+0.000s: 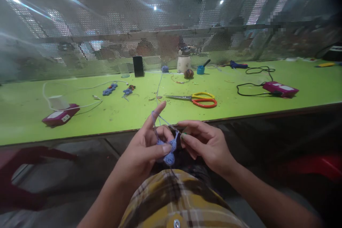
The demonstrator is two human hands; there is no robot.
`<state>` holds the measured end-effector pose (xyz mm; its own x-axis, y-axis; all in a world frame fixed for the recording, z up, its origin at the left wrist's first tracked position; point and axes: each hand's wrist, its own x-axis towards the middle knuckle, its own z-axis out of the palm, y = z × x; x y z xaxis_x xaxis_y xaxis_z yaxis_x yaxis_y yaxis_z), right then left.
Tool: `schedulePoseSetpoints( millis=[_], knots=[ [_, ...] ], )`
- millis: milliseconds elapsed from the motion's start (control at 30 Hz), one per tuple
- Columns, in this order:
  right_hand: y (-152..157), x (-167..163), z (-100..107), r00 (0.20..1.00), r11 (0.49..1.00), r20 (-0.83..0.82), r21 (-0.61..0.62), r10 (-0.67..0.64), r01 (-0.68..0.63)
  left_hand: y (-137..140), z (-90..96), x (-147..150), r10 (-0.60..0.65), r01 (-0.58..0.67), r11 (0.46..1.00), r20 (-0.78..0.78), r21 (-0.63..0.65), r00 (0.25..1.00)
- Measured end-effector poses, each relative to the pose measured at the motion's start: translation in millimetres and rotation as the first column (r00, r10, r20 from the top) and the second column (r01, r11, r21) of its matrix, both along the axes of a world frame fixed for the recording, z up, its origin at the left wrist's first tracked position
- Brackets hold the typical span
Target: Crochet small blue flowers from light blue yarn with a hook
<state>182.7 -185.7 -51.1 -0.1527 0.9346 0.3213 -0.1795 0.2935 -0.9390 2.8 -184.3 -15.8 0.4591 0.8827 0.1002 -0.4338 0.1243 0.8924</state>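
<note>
My left hand (149, 146) pinches a small blue-purple crochet piece (169, 158) between thumb and fingers, in front of my body. Its index finger points up, with blue yarn (157, 92) looped over it. That yarn runs back across the table to a small ball of the same colour (165, 68). Close on the right, my right hand (205, 144) is closed in a pinch around a thin crochet hook (183, 135), of which only a bit of green and the tip show. A yarn loop stretches from the piece up to the hook's tip.
Scissors (203, 99) with yellow and orange handles lie on the green table (120, 117). Finished blue pieces (110, 89), a phone (138, 66), a bottle (184, 60), a multicoloured ball (188, 74) and a blue pot (200, 70) are behind. Corded purple boxes (280, 89) flank both sides.
</note>
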Motion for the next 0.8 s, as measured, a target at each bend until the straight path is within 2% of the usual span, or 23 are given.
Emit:
schedulePoseSetpoints(
  millis=[100, 200, 233, 267, 300, 367, 400, 467, 533, 600, 800],
  knots=[
    [-1.0, 10.1, -2.8, 0.964, 0.968, 0.223, 0.233, -0.148, 0.095, -0.5, 4.7, -3.7, 0.019, -0.017, 0.999, 0.059, -0.034, 0.998],
    [-3.9, 21.7, -4.0, 0.871, 0.861, 0.368, 0.496, -0.326, 0.113, 0.0, 6.7, -5.8, 0.037, -0.030, 0.998, 0.111, -0.061, 0.993],
    [-5.3, 24.7, -3.7, 0.853, 0.836, 0.384, 0.539, -0.353, 0.103, 0.7, 6.6, -6.1, 0.054, -0.044, 0.996, 0.125, -0.081, 0.991],
    [-6.6, 26.8, -2.9, 0.850, 0.831, 0.388, 0.547, -0.355, 0.097, 1.7, 6.1, -6.1, 0.076, -0.062, 0.993, 0.128, -0.105, 0.989],
    [-7.8, 27.9, -1.7, 0.866, 0.849, 0.380, 0.520, -0.325, 0.091, 2.9, 5.0, -5.9, 0.096, -0.081, 0.989, 0.119, -0.126, 0.988],
    [-8.8, 27.3, 1.1, 0.930, 0.929, 0.322, 0.367, -0.179, 0.051, 5.5, 1.4, -5.1, 0.121, -0.114, 0.984, 0.040, -0.138, 0.992],
    [-8.6, 25.8, 2.3, 0.961, 0.964, 0.261, 0.265, -0.092, 0.020, 6.7, -0.8, -4.6, 0.119, -0.122, 0.986, -0.033, -0.115, 0.992],
    [-6.5, 21.8, 4.0, 0.992, 0.994, 0.113, 0.090, 0.051, -0.062, 8.4, -5.3, -3.6, 0.112, -0.113, 0.994, -0.217, 0.008, 0.970],
    [-3.3, 18.1, 4.0, 0.994, 0.994, -0.003, -0.021, 0.110, -0.110, 8.7, -8.2, -2.9, 0.136, -0.083, 0.984, -0.366, 0.156, 0.921],
    [-0.6, 15.8, 2.7, 0.988, 0.986, -0.068, -0.089, 0.135, -0.141, 8.0, -8.9, -2.3, 0.172, -0.068, 0.967, -0.433, 0.245, 0.885],
    [3.4, 13.9, 0.7, 0.979, 0.963, -0.106, -0.189, 0.175, -0.192, 6.6, -4.3, -0.6, 0.163, -0.009, 0.954, -0.492, 0.301, 0.855]
  ],
)
